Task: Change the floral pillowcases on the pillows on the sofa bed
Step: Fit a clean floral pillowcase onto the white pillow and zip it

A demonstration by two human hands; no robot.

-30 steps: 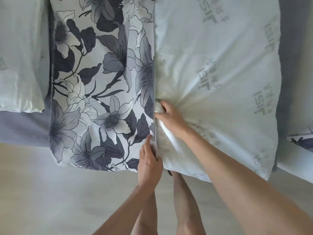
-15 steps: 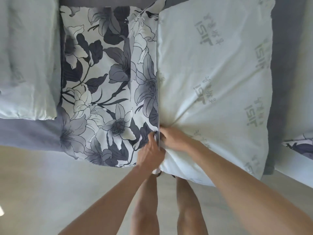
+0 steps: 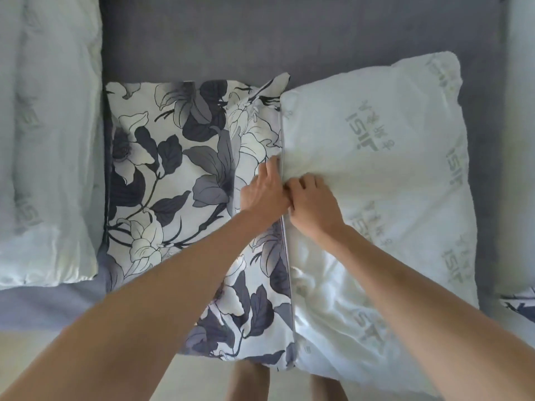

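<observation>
The left hand [image 3: 265, 195] is pinching the open edge of the floral case [image 3: 179, 180] with its fingers closed on the cloth. The right hand [image 3: 314, 205] is sitting just beside it, knuckle to knuckle, with its fingers curled down into the white pillow [image 3: 376, 183]. It looks like it is gripping the pillow cloth, but the fingertips are tucked under, so I cannot tell for sure. Both hands are meeting at the grey zipper edge [image 3: 286, 244] that is running down the middle, between the flowers and the white.

The floral case is lying flat to the left, and the white pillow is sticking out of it to the right, puffy and wrinkled, with grey letters printed on it. Both are resting on the grey sofa bed [image 3: 260, 36]. The two bare arms are reaching in from the bottom corners.

Another pale pillow [image 3: 49, 140] is lying at the far left, touching the floral case. A bit of more floral cloth [image 3: 521, 303] is peeking in at the right edge. The person's legs [image 3: 250, 382] are showing below the pillow, over a light floor [image 3: 86, 342].
</observation>
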